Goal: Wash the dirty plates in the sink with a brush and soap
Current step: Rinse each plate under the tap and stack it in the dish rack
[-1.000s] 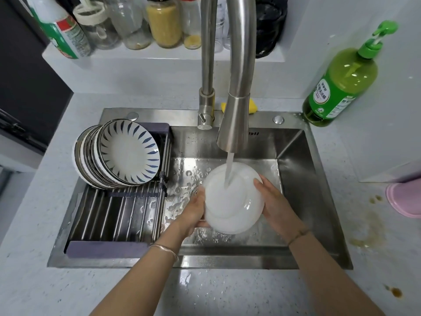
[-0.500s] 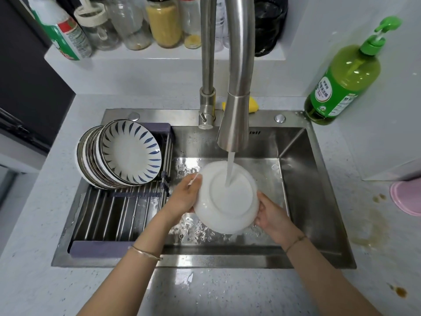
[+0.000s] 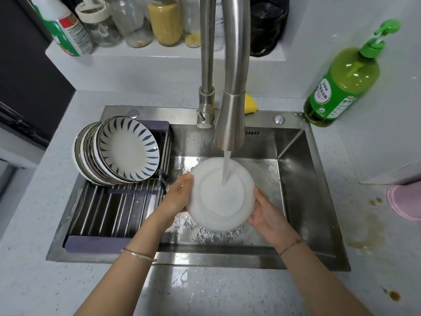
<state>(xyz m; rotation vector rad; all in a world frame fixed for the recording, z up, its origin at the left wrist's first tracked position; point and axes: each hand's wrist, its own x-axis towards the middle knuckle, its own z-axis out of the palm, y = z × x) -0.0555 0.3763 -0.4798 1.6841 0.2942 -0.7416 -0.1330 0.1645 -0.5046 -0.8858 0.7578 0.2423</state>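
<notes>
Here, plate (image 3: pixel 222 197) between left hand (image 3: pixel 176 197), right hand (image 3: pixel 265 216)

Home kitchen: steel sink (image 3: pixel 303 201) sitting in speckled counter (image 3: pixel 205 293), patterned plates (image 3: pixel 127 149) leaning on rack (image 3: pixel 109 215) over sink's left side, food jars (image 3: pixel 165 21) lining ledge (image 3: pixel 159 59) behind sink, green soap bottle (image 3: pixel 341 87) standing at sink's back-right corner.

Nothing can be read clearly. The green soap bottle (image 3: pixel 341 87) on the tabletop (image 3: pixel 250 293) has a label with a white oval and characters too blurred to make out. A small dark mark (image 3: pixel 252 132) on the sink (image 3: pixel 293 142) back wall and the red-banded label on the white-and-green bottle (image 3: pixel 66 30) on the shelf (image 3: pixel 159 54) are equally illegible.
</notes>
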